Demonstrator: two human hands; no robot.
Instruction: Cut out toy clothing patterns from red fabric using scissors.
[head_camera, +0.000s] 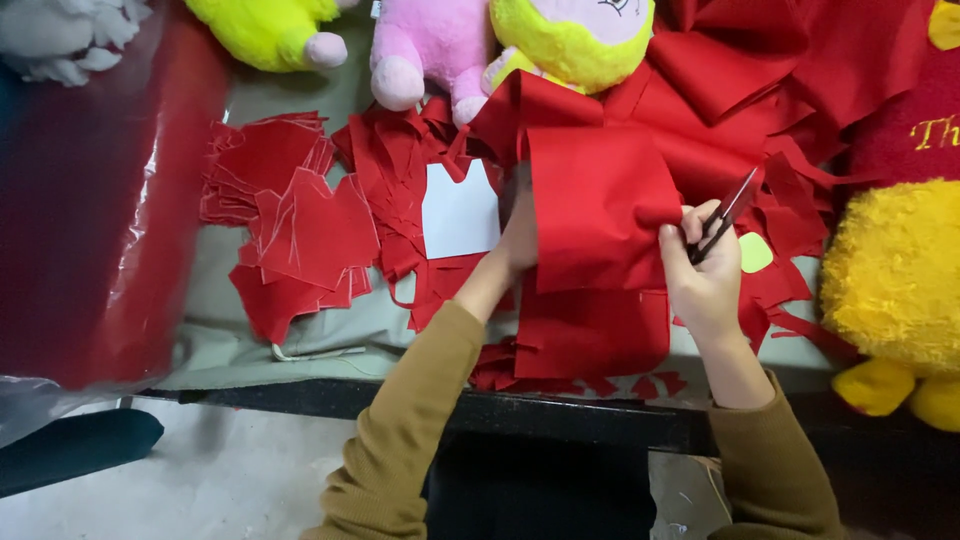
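Here the right hand (705, 285) grips scissors (722, 215) beside white template (460, 212)

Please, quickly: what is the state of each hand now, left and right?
Left hand: mostly hidden behind the red fabric sheet, which it holds up; grip cannot be told.
Right hand: closed on black scissors, at the fabric's edge.
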